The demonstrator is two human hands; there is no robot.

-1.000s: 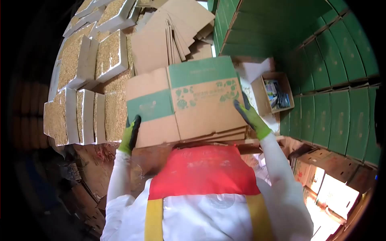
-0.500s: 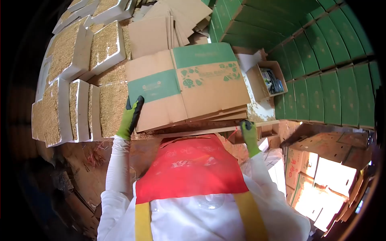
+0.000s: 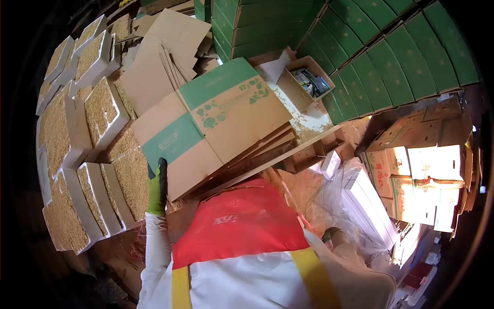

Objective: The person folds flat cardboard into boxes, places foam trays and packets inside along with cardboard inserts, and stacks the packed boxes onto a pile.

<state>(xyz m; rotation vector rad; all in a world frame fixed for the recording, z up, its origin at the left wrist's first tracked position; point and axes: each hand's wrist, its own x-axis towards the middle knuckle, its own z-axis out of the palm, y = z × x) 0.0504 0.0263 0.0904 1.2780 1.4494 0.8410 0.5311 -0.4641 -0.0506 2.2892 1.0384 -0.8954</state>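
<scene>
My left hand (image 3: pixel 157 185), in a green glove with dark fingers, grips the left edge of a flattened cardboard box (image 3: pixel 247 116). The box is brown with green bands and printed green fruit shapes. It lies tilted on top of other flattened boxes (image 3: pixel 267 147) at the table's front edge. Low on the right, beside my body, a dark blurred shape (image 3: pixel 333 235) at the end of my sleeve seems to be my right hand; its fingers cannot be made out. It is away from the box.
White trays (image 3: pixel 105 110) filled with tan grains stand on the left. Behind the box lie loose cardboard sheets (image 3: pixel 149 77). An open carton (image 3: pixel 303 85) holds small packets. Green boxes (image 3: pixel 381 67) are stacked at the right, with printed cartons (image 3: pixel 396 170) and plastic-wrapped white blocks (image 3: pixel 368 206) below.
My view has turned, so the table looks more tilted. My right hand has left the table edge and dropped back towards my side. My left hand stays on the box's edge.
</scene>
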